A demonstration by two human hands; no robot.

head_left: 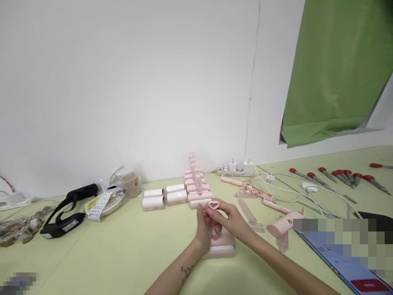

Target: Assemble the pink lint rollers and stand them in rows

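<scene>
My right hand (231, 219) is closed, its fingers pinching a small pink heart-shaped loop (213, 204). Pressed close against it, my left hand (203, 231) is wrapped round a clear pinkish plastic piece (214, 230), mostly covered by the fingers. Just under both hands lies a pink and white roller (222, 250) in a clear case. Beyond them, a row of similar pink rollers (201, 196) runs back toward the wall, with several clear upright pieces (199, 184) with heart-shaped tops among them. White rollers (153, 203) lie left of that row.
Loose pink parts (251, 190), a clear tube (247, 209) and a pink cylinder (284, 223) lie right. Farther right are cables, red-handled tools (344, 176) and a phone (340, 260). A power strip (235, 171) sits by the wall. Leftward are a cup (130, 184) and black strap (69, 213).
</scene>
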